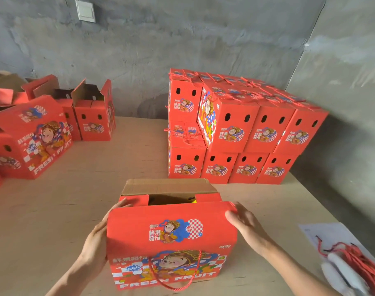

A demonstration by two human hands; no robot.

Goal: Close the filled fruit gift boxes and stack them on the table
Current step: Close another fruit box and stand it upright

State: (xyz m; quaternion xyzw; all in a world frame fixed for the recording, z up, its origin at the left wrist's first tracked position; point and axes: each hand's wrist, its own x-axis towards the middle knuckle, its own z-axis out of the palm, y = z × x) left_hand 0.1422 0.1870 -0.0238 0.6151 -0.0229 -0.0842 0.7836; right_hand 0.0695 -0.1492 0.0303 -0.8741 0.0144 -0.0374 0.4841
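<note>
Closing step: near flap (139, 218) leans over the gift box (171, 268); far flap (169, 185) not yet down.
Box: near centre of table (118, 167), long axis left–right, between both hands.
Left hand (96, 238): fingers straight, pressed on left end.
Right hand (244, 223): pinches near flap's right corner.
Stack (246, 129): far right, nearer right hand.

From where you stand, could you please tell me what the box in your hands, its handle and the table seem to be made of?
The box looks like corrugated cardboard: smooth red print outside, raw brown inside its open flap. The handle is a twisted red cord, fibre unclear, perhaps synthetic. The table looks like a pale matte wood board, possibly plywood, with faint grain.
</note>
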